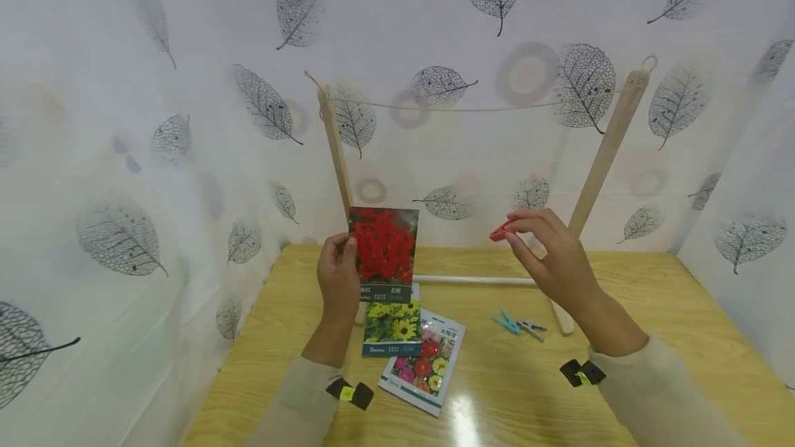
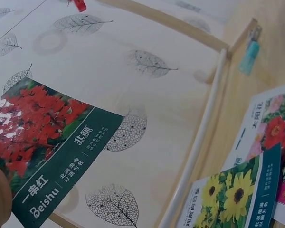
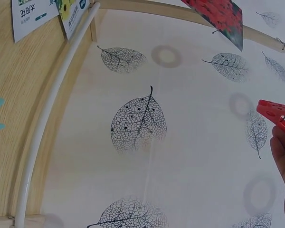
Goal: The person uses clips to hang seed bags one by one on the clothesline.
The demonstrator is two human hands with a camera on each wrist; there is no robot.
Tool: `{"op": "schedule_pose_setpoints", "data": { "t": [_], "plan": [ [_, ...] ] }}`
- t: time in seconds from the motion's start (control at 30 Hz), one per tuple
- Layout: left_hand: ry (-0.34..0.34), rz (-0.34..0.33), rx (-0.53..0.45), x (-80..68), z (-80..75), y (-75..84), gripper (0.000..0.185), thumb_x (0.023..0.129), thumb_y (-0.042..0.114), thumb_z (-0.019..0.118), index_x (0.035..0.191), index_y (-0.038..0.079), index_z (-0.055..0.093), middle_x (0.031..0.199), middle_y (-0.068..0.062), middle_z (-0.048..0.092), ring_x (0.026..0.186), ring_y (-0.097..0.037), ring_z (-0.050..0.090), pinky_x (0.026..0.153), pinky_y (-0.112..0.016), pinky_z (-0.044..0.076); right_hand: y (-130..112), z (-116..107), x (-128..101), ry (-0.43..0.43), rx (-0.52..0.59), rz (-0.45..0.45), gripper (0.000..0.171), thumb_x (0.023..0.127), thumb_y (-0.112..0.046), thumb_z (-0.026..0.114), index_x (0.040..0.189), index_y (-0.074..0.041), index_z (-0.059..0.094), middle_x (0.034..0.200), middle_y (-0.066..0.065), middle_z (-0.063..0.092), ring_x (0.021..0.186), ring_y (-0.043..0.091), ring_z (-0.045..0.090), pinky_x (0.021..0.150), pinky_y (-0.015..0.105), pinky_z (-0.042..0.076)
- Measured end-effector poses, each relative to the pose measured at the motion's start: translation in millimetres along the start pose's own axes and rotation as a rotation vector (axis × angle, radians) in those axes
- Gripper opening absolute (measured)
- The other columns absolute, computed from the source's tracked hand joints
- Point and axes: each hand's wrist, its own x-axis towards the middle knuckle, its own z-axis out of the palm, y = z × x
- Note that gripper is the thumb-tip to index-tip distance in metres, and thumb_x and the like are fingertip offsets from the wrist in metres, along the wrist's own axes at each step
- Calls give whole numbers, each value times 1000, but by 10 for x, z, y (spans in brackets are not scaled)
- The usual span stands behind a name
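The left hand (image 1: pixel 338 280) pinches the red-flower seed packet (image 1: pixel 384 251) upright above the worktop (image 1: pixel 652 336), below the string (image 1: pixel 478 109); the right hand (image 1: pixel 553 254) pinches a red clothespin (image 1: pixel 499 230) beside it. The edge-only grip may let the packet droop or slip while it is being clipped.

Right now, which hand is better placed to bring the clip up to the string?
The right hand, probably. It already pinches the red clothespin and is raised below the string, between the two posts. The left hand is busy holding the red-flower seed packet upright.
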Motion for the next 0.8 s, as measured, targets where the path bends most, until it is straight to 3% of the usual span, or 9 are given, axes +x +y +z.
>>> {"op": "schedule_pose_setpoints", "data": {
  "t": [0.23, 0.8],
  "plan": [
    [4, 15, 23, -1, 10, 28, 26, 104, 21, 55, 112, -4, 60, 97, 0, 59, 85, -9, 56, 72, -18, 48, 20, -8, 78, -5, 33, -50, 35, 104, -30, 58, 104, 5, 67, 114, 20, 66, 108, 33, 60, 107, 11, 39],
    [30, 61, 0, 7, 42, 51, 24, 104, 20, 55, 110, -3, 60, 93, 1, 57, 78, -9, 51, 67, -19, 45, -12, 24, 269, -32, -36, -85, 44, 105, -40, 52, 103, 2, 68, 114, 18, 67, 108, 31, 62, 107, 7, 37]
  ]
}}
